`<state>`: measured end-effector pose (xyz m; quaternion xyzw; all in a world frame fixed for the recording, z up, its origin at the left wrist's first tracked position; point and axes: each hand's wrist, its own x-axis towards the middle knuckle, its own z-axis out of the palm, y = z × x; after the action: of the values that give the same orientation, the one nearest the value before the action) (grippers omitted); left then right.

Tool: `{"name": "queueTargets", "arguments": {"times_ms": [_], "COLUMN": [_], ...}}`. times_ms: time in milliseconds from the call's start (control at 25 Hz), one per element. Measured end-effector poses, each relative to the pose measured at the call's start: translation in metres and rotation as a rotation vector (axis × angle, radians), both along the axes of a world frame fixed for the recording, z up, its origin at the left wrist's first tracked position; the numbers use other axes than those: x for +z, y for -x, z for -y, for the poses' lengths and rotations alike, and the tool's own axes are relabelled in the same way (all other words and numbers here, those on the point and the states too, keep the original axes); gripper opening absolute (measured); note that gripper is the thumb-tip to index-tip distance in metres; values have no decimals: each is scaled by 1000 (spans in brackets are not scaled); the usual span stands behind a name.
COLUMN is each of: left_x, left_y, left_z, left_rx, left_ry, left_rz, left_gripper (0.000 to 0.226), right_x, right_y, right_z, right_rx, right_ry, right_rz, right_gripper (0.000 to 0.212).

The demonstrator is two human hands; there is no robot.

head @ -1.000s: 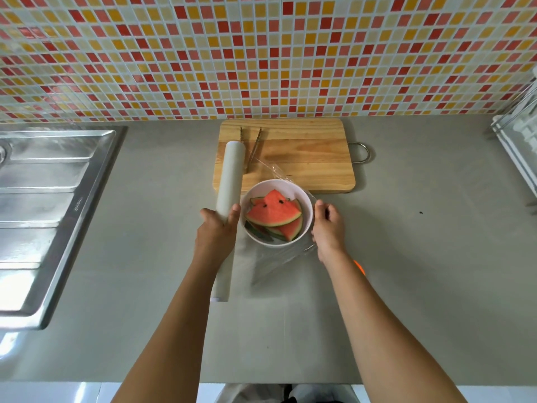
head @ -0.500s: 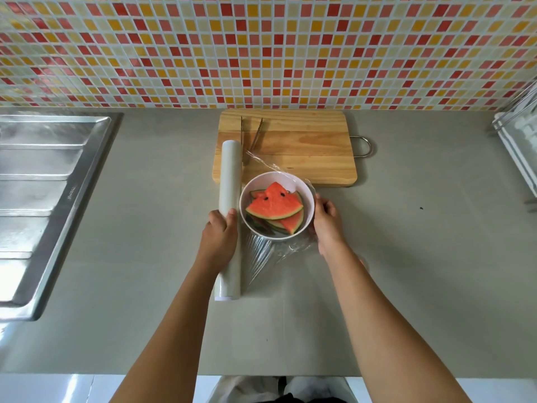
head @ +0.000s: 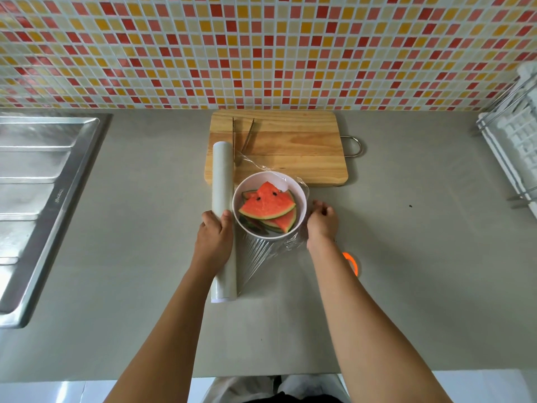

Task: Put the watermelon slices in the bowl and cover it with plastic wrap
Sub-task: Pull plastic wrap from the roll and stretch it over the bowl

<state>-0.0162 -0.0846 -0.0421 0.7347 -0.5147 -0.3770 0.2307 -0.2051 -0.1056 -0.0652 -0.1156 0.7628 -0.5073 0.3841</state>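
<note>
Two hands working: your left hand (head: 213,239) clamps the roll (head: 222,175), right hand (head: 322,225) grip unclear beside the bowl (head: 300,199); film (head: 255,257) newly pulled taut, covering underway.

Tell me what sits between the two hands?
The white bowl holding watermelon slices, with plastic wrap bunched against its near side; the head view shows it.

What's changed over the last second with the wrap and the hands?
The film from the roll now fans out taut and creased to the near side of the bowl. The right hand has eased slightly off the rim. The left hand still grips the roll; watermelon slices, tongs, cutting board unchanged.
</note>
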Motion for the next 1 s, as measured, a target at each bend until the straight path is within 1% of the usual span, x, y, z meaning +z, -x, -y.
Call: {"name": "queueTargets", "arguments": {"times_ms": [40, 80, 120, 160, 200, 240, 280, 320, 360, 400, 480, 520, 640, 720, 880, 920, 1000], "left_x": [0, 0, 0, 0, 0, 0, 1, 1, 1, 1, 1, 1, 1, 1, 4, 4, 4], "left_y": [0, 0, 0, 0, 0, 0, 0, -1, -1, -1, -1, -1, -1, -2, -3, -3, -5], "left_z": [0, 1, 1, 1, 2, 2, 2, 2, 2, 3, 2, 3, 3, 4, 4, 3, 2], "left_rx": [2, 5, 7, 8, 8, 9, 9, 8, 9, 10, 10, 9, 1, -4, -14, -13, -6], "left_ry": [3, 4, 3, 1, -1, -2, -5, -8, -12, -14, -13, -11, -9, -9, 0, 1, 12], "left_rz": [-2, -5, -3, 0, 0, -3, -3, -2, -2, -5, -14, -17, -14, -8, -8, -2, 25], "left_gripper": [34, 34, 34, 34, 34, 33, 33, 33, 33, 33, 32, 32, 33, 33, 32, 32, 33], "right_x": [4, 11, 21, 29, 34, 36, 37, 36, 32, 28, 23, 21, 14, 12, 13, 13, 8], "right_y": [2, 4, 5, 3, 0, -4, -9, -13, -16, -17, -18, -18, -17, -15, -3, -2, -4], "right_z": [-4, -8, -11, -13, -15, -17, -19, -20, -22, -23, -23, -22, -19, -17, -3, 2, 10], "right_rx": [-17, -63, -106, -117, -78, 16, 125, 201, 237, 244, 243, 249, 298, 342, 303, 336, 391], "right_ry": [-4, 82, 222, 365, 478, 545, 564, 547, 526, 507, 495, 493, 406, 326, 206, 200, 162], "right_rz": [-140, -266, -313, -288, -219, -119, -15, 70, 145, 198, 291, 336, 383, 333, -36, -66, -44], "right_gripper": [24, 27, 29, 31, 33, 38, 52, 73, 88, 87, 69, 65, 70, 71, 54, 50, 47]}}
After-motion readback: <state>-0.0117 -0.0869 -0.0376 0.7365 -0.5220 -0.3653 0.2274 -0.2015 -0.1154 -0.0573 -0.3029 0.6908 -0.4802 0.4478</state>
